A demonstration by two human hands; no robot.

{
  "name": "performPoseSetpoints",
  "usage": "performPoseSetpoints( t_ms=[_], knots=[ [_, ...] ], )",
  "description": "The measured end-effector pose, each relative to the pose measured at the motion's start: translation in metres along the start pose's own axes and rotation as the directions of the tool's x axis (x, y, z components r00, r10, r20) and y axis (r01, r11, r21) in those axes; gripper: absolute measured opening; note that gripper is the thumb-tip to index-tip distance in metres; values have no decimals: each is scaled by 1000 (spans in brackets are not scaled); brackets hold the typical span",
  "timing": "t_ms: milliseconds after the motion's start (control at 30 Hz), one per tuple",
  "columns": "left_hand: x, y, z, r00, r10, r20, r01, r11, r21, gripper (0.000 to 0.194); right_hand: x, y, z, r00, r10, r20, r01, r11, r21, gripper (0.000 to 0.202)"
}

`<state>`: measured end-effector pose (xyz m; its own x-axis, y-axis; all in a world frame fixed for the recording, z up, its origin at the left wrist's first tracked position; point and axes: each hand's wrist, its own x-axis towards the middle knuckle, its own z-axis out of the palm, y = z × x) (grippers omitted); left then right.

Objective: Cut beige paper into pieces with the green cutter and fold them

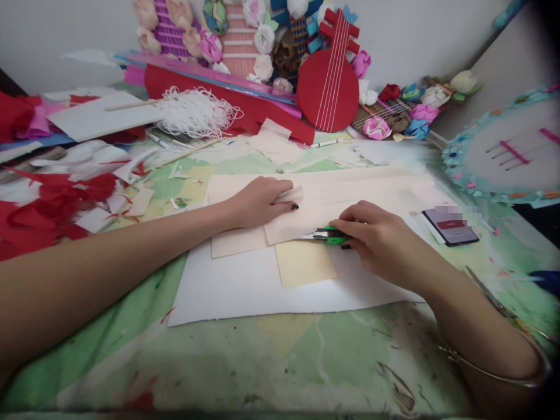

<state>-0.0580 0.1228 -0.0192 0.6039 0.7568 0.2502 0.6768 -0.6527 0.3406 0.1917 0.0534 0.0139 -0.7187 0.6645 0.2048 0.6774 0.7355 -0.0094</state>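
Note:
My right hand is closed around a green utility knife, its blade pointing left at the lower edge of a pale cream paper sheet. On the left part of that sheet lies my left hand, thumb and fingers apart, with a small lifted flap of paper beside the thumb. A yellow square of paper shows below the knife. Under these papers is a large white board lying flat on the green-patterned table cover.
A phone and scissors lie to the right. Red scraps cover the left side. Behind are a heap of white string, a red lute-shaped craft, paper flowers and a round decorated piece.

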Motion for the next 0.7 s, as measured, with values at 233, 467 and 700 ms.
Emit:
performPoseSetpoints(
  t_ms=[233, 467, 700],
  knots=[
    [1, -3, 2, 1000, 23, -8, -23, 1000, 1, 35, 1, -3, 0, 1000, -12, 0, 12, 1000, 6, 34],
    [0, -1, 1, 1000, 13, -4, -13, 1000, -3, 34, -4, 4, -4, 1000, 5, 22, -5, 1000, 9, 35],
    [1, -1, 1, 1000, 5, -1, -5, 1000, 5, 33, 1, -1, -1, 1000, 9, 21, -10, 1000, 28, 34]
  ],
)
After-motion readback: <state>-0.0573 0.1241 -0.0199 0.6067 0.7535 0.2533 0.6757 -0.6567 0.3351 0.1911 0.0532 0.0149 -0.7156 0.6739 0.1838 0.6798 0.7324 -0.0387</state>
